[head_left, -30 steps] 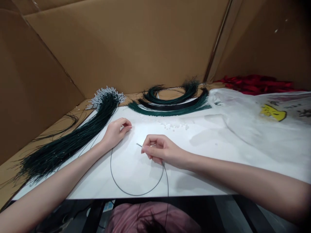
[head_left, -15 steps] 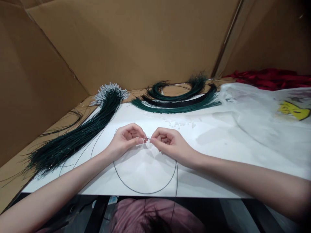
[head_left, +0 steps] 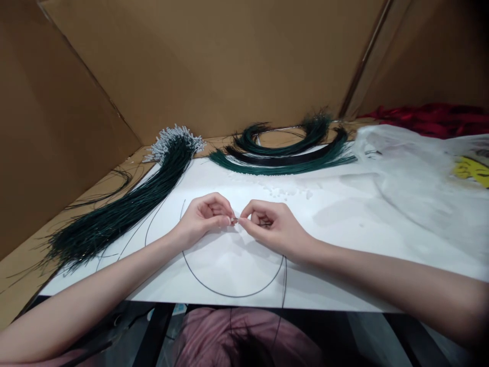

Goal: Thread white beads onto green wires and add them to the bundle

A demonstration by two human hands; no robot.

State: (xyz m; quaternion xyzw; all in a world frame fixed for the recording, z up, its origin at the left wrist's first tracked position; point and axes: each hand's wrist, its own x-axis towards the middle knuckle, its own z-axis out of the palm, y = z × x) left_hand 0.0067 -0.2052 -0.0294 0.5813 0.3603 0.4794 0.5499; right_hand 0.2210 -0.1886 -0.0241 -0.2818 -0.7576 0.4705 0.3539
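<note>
My left hand (head_left: 204, 219) and my right hand (head_left: 267, 224) meet fingertip to fingertip over the white sheet (head_left: 336, 244), both pinched shut. Between the pinches sits the bare tip of a thin dark wire (head_left: 233, 294); a small pale bit there is too tiny to name. That wire curves in a loop below both hands and drops off the table's front edge. Small clear beads (head_left: 284, 191) lie scattered just beyond my hands.
A long bundle of dark green wires with white bead tips (head_left: 126, 204) lies at left. Curved green and black wire bundles (head_left: 286, 155) rest at the back. A clear plastic bag (head_left: 420, 173) and red material (head_left: 428, 117) are at right. Cardboard walls (head_left: 214, 66) enclose the table.
My left hand came in from the left and my right hand rose to meet it. Both now pinch the wire tip together, closer than half a second ago.
</note>
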